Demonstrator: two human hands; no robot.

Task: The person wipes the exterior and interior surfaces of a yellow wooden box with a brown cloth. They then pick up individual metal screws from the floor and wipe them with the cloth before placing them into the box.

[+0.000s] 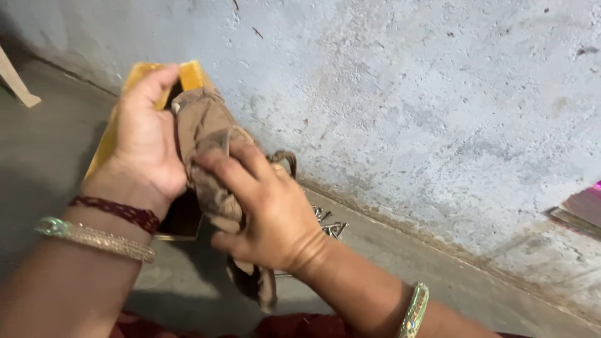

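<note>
A yellow-edged flat object (188, 75) is gripped by the left hand (145, 138). A brown cloth (210, 131) is pressed against it by the right hand (266, 206).

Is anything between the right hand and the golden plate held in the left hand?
Yes. A bunched brown cloth lies between the right hand and the golden plate; the left hand grips the plate directly at its upper edge.

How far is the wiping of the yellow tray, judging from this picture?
Done: cannot tell; the tray's inside is mostly hidden, only its yellow rim shows. In hand: the left hand grips the tray at its top edge, while the right hand presses a brown cloth against it. Left: metal pieces lie untouched on the floor by the wall.
</note>
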